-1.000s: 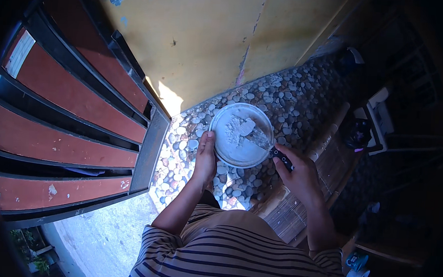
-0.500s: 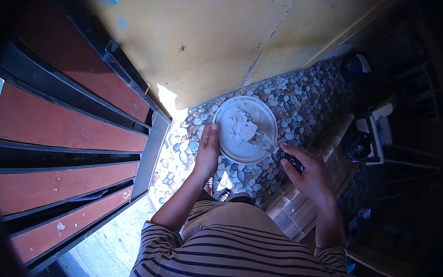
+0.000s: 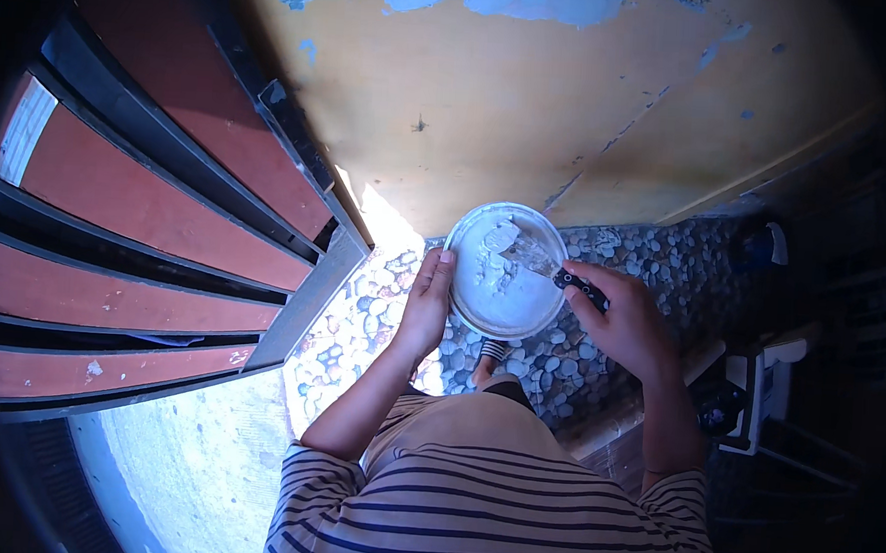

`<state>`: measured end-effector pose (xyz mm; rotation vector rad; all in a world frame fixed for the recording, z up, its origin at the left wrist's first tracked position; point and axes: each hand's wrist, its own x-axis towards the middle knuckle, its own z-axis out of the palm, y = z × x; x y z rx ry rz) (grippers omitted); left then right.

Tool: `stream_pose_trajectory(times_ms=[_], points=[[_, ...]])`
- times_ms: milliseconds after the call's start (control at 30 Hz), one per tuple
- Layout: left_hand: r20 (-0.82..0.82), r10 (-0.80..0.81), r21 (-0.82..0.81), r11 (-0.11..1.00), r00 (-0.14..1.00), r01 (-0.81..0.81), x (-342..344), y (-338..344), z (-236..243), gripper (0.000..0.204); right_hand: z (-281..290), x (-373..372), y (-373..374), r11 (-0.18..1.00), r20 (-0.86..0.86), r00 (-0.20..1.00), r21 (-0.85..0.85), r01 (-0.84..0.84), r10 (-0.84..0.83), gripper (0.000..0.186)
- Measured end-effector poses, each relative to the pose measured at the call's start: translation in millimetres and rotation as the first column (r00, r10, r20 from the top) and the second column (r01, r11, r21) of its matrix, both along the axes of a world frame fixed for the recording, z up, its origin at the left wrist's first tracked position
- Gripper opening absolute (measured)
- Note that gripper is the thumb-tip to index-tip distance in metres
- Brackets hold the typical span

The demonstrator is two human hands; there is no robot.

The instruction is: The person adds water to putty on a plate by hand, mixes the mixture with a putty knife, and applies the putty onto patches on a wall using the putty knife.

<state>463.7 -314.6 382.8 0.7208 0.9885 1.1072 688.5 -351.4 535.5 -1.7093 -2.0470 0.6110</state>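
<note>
A round white container lid [image 3: 511, 315] with a raised rim is held up in front of my body. Lumpy white paste [image 3: 493, 274] lies on it. My left hand [image 3: 429, 296] grips the lid's left rim, thumb on top and the other fingers partly hidden beneath. In my right hand [image 3: 612, 310] is the black handle of a putty knife [image 3: 580, 288]. Its blade, smeared with white, reaches over the lid, and a clump of paste sits at the tip.
A yellow wall [image 3: 511, 120] with cracks and pale blue-white patches stands ahead. Red-brown panels in a dark frame [image 3: 166, 202] rise at the left. Pebble-patterned flooring [image 3: 614, 255] lies below, with a striped sandal on a foot [image 3: 493, 349]. A pale-framed object [image 3: 757, 393] stands in shadow at right.
The view has shifted, showing more of the patched upper wall. On the lid, the putty knife's blade has moved toward the far rim and now carries a clump of paste. Both hands keep their grip.
</note>
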Motion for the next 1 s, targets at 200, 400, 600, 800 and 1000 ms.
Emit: stream_pose_trajectory(times_ms=[200, 400, 600, 800, 1000], points=[[0.072, 0.137, -0.100, 0.986, 0.988, -0.130, 56, 7, 4, 0.037, 25, 60, 37, 0.975, 0.096, 0.971, -0.068, -0.212, 0.218, 0.030], [0.150, 0.257, -0.087, 0.965, 0.955, -0.246, 94, 24, 2, 0.042, 25, 89, 77, 0.944, 0.082, 0.942, -0.078, -0.321, 0.327, 0.029], [0.130, 0.285, -0.134, 0.954, 0.950, -0.268, 104, 37, 3, 0.044, 30, 95, 106, 0.932, 0.121, 0.924, -0.026, -0.361, 0.362, 0.029], [0.163, 0.275, -0.137, 0.957, 0.948, -0.254, 86, 52, 6, 0.045, 35, 82, 110, 0.944, 0.116, 0.939, -0.099, -0.313, 0.324, 0.031], [0.113, 0.229, -0.058, 0.973, 0.967, -0.224, 58, 63, -7, 0.040, 17, 57, 121, 0.964, 0.041, 0.965, -0.081, -0.254, 0.258, 0.030]])
